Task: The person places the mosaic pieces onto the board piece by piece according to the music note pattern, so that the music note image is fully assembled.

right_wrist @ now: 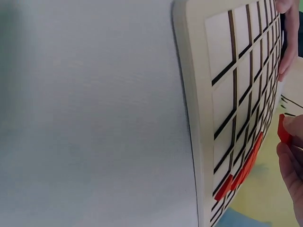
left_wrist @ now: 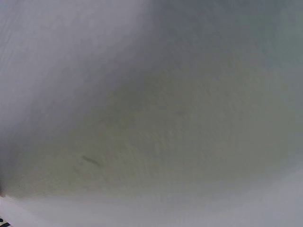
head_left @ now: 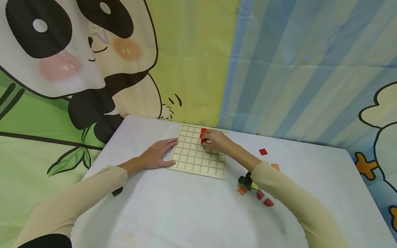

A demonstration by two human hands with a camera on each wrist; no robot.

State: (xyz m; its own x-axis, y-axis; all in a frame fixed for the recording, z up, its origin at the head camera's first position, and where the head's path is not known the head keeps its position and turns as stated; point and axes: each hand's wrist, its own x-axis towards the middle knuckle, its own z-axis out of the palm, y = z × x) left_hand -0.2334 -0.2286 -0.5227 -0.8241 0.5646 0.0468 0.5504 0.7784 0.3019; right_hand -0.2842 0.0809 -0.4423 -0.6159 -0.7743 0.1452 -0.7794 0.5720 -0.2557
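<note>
Left of the grid board (head_left: 192,160), the left sleeve (head_left: 83,194) is showing plain beige cloth, wrinkling at its cuff (head_left: 119,174); right of the board, the right sleeve (head_left: 289,194) is matching in colour, its cuff (head_left: 259,170) looking smoother.

The table (head_left: 173,210) presents a white top surface. A gridded board (head_left: 192,162) lies flat near its far edge. Loose red (head_left: 268,202), orange (head_left: 242,190) and dark pieces (head_left: 245,181) lie right of the board; one dark block (head_left: 117,191) lies left.

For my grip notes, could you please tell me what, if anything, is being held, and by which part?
The right hand pinches a red piece by its palm-side edge; the left hand holds nothing.
</note>
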